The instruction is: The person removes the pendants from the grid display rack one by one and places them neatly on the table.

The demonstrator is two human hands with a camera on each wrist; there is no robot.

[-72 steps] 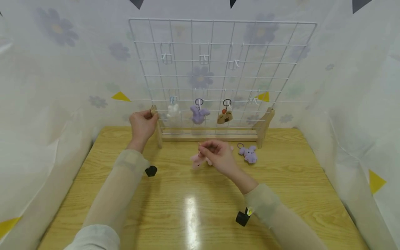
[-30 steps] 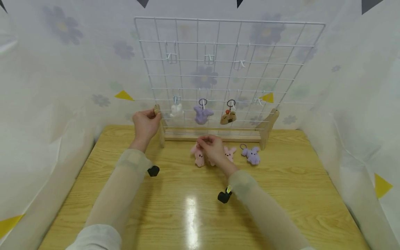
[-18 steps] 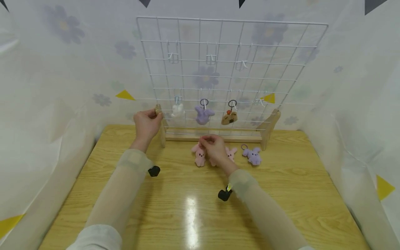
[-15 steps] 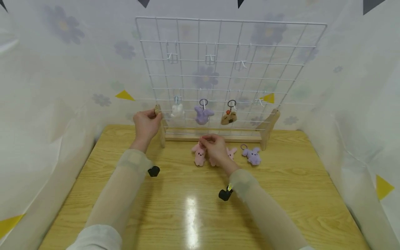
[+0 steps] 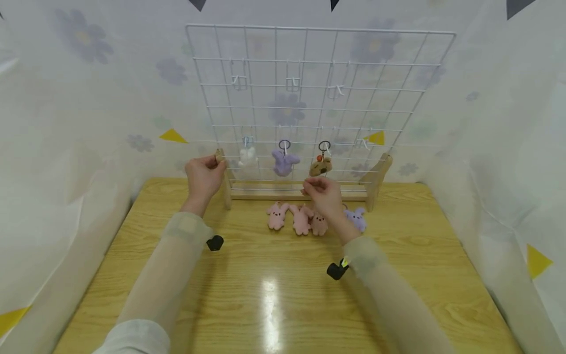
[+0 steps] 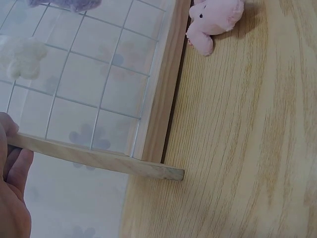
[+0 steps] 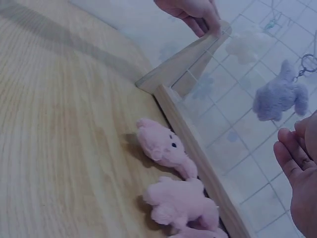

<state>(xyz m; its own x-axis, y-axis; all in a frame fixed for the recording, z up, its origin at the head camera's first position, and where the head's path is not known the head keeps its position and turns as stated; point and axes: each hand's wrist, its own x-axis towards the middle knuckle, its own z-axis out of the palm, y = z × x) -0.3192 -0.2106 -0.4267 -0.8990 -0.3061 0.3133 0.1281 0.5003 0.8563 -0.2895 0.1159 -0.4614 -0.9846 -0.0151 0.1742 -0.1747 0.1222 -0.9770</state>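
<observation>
right grip (image 5: 326, 196): now off the left bunny (image 5: 276, 218); fingers loosely curled, nothing seen in them, below the bear (image 5: 320, 168)
left bunny: let go, lying on the tabletop (image 5: 398, 221) beside another pink one
left grip (image 5: 204, 179): still round the post (image 6: 99, 159)
meaning: that bunny's placing looks done

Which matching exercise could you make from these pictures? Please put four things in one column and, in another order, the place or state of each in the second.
Column one:
1. left hand
2. white plush
3. brown plush
4. pink plushes

Column two:
A. hanging under an orange bead
B. on the table
C. gripping the stand
D. hanging nearest to the left hand

Right pairs: 1-C, 2-D, 3-A, 4-B
</observation>
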